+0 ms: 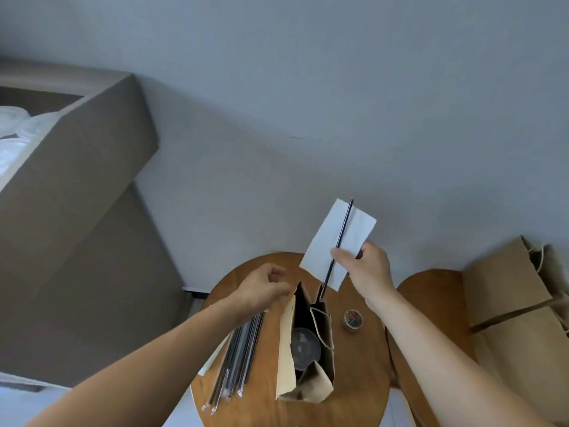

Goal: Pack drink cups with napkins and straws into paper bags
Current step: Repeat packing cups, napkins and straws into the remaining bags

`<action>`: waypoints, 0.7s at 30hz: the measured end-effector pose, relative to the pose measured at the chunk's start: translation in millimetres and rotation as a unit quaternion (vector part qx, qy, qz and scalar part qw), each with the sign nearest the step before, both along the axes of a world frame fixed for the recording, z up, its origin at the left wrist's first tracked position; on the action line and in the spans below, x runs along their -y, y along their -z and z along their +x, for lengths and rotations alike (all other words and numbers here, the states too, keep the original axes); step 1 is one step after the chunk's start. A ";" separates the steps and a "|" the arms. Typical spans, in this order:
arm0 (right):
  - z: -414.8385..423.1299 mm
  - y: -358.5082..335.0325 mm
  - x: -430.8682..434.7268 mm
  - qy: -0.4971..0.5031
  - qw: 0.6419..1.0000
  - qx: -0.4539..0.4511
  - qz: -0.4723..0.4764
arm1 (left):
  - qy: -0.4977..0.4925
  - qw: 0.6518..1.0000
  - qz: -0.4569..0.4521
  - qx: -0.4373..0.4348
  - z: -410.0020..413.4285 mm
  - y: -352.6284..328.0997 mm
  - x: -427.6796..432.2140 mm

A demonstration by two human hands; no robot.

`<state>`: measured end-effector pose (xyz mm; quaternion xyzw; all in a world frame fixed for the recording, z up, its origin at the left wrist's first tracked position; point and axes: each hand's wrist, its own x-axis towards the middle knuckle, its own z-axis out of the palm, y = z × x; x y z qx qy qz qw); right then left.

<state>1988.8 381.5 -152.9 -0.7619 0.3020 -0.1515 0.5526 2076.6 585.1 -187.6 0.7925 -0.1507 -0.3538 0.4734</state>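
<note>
Napkin [358, 231] and straw [345, 224] pinched together in right grip [366, 268] at frame centre, tip at rim of open paper bag [327, 335] holding cup [304, 346]; left grip [264, 285] curled nearby, hold unclear; best slid straight down.

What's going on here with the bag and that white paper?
A person is packing a takeaway drink. Their right hand pinches a white napkin and a black straw together, just above an open paper bag standing on a round wooden table. A lidded cup is inside the bag. The left hand is at the bag's rim; whether its fingers grip it is unclear. A pile of wrapped straws lies beside the bag.
</note>
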 end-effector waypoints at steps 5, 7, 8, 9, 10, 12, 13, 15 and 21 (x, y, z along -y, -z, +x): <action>31.0 19.8 -0.7 0.012 1.000 -0.018 -0.002 | 0.131 0.973 0.192 -0.002 -25.5 52.1 -7.9; 38.4 35.9 -11.4 -0.004 0.999 -0.039 -0.001 | 0.129 0.965 0.228 0.016 -35.6 63.2 -1.2; 39.9 44.2 -16.2 -0.011 0.999 -0.053 -0.003 | 0.123 0.962 0.241 0.026 -38.8 67.1 2.0; 39.0 51.9 -20.2 -0.017 0.997 -0.071 -0.006 | 0.114 0.961 0.251 0.034 -40.9 69.9 4.2; 36.8 58.7 -23.2 -0.024 0.995 -0.094 -0.013 | 0.104 0.960 0.256 0.035 -41.8 72.8 5.7; 27.7 70.6 -26.6 -0.043 0.988 -0.145 -0.032 | 0.082 0.965 0.248 0.018 -41.5 78.3 5.4; 21.6 75.5 -27.6 -0.054 0.984 -0.165 -0.034 | 0.073 0.967 0.243 0.006 -41.5 80.2 4.0; 8.5 82.4 -27.7 -0.074 0.978 -0.192 -0.039 | 0.059 0.970 0.236 -0.013 -41.4 82.7 1.1; -13.6 74.8 -22.8 -0.226 0.901 -0.309 -0.205 | 0.036 0.976 0.216 -0.020 -39.5 80.3 1.1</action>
